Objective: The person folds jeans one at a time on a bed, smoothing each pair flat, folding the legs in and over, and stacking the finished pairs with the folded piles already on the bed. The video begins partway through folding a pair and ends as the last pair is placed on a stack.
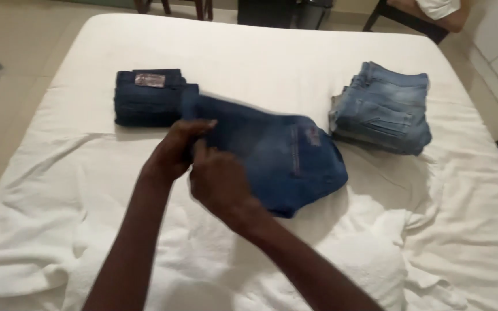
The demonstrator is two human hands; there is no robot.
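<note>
A pair of mid-blue jeans (283, 155), partly folded, lies in the middle of a white bed (260, 52). My left hand (175, 151) pinches its left edge, thumb on top. Close beside it, my right hand (217, 183) is closed over the same edge of the denim. The fabric near the hands is blurred from motion. A folded stack of dark navy jeans (148, 97) sits just behind my left hand. A folded stack of light blue faded jeans (383, 108) rests to the right of the middle pair.
The white sheet (422, 230) is crumpled along the near side and right. Beige floor tiles (12, 98) show to the left of the bed. Dark chair legs (171, 7) and a person's arm (442, 14) appear beyond the far edge.
</note>
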